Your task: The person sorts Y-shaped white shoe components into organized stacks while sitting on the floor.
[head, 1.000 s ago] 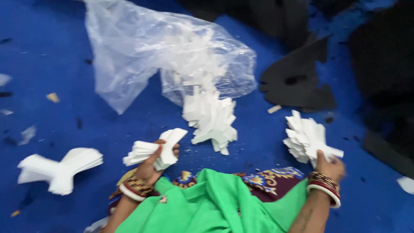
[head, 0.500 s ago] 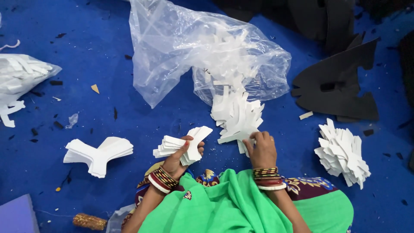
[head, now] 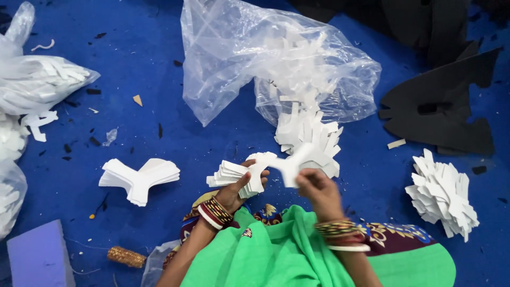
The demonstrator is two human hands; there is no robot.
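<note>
The left hand [head: 234, 192] is closed around a fanned stack [head: 234, 174] of white cut-outs, thumb pressed over the top and fingers curled beneath, wrist bangled and bent up from the green cloth [head: 287, 255]. The right hand [head: 317, 190] pinches a single cut-out [head: 291, 166] between thumb and fingertips, holding it just right of the stack with one of its arms touching or nearly touching the stack's top piece. To add the piece cleanly, it looks best to match its arms to those of the stack before letting go, while the left thumb lifts only enough to take it in, so the fan does not slip. Both forearms rise from the lower edge of the view, elbows close to the body. Just above the stack lies a loose heap [head: 308, 135] of the same shapes, spilling from a clear bag [head: 239, 58]. Well left of the stack sits a finished bundle [head: 139, 178]; far to its right lies another pile [head: 442, 194] on the blue floor [head: 133, 127].
</note>
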